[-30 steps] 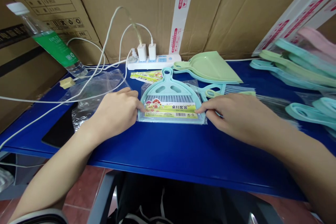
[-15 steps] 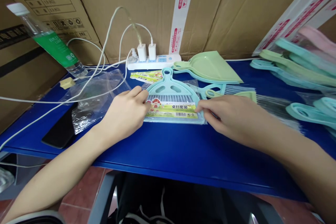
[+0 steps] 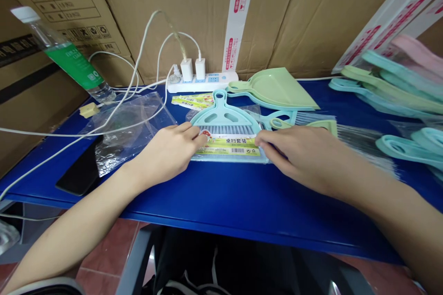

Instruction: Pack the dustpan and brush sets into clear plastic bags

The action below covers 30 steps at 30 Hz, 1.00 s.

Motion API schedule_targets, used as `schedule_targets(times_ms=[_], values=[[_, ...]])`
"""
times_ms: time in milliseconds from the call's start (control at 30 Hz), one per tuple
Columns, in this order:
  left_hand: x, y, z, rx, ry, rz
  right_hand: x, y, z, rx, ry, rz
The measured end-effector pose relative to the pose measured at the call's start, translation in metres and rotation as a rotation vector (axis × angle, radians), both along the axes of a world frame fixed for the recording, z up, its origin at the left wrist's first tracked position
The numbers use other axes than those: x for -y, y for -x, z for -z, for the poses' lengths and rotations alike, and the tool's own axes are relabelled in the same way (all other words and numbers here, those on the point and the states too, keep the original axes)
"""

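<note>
Sliding left hand [image 3: 173, 152] further over the label [image 3: 231, 145] of the bagged dustpan set [image 3: 222, 117] on the blue table [image 3: 214, 198], hiding more of it, right hand [image 3: 304, 154] at other end, both half-curled, can't tell if pinching tbh.

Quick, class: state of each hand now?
Left hand: partly curled at the label's left end; grip unclear.
Right hand: partly curled at the label's right end; grip unclear.

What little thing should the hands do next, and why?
Perhaps gently smooth the label flat: the left hand is at its left end, the right hand at its right end, and it lies over the light-blue dustpan-and-brush set.
</note>
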State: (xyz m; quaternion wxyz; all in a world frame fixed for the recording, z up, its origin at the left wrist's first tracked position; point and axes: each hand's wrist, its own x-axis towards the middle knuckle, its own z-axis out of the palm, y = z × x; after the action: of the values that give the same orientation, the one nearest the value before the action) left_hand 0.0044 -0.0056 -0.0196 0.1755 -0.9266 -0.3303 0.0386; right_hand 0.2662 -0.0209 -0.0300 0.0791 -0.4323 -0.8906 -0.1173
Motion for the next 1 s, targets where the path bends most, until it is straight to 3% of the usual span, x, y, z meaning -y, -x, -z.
schedule_targets(times_ms=[200,400,667,800,1000], values=[[0.0,0.0,0.0,-0.005,0.0,0.007,-0.001,0.0,0.004,0.016,-0.01,-0.015],[0.0,-0.001,0.0,0.001,0.005,0.006,-0.005,-0.002,0.006,-0.064,-0.026,-0.142],[0.002,-0.003,0.003,0.015,0.021,0.06,0.005,0.014,0.009,-0.028,-0.21,-0.292],[0.001,-0.004,0.005,0.015,0.057,0.09,0.005,0.017,0.017,-0.037,-0.149,-0.314],[0.002,-0.005,0.001,-0.037,0.106,0.026,0.001,0.016,0.019,-0.09,-0.068,-0.298]])
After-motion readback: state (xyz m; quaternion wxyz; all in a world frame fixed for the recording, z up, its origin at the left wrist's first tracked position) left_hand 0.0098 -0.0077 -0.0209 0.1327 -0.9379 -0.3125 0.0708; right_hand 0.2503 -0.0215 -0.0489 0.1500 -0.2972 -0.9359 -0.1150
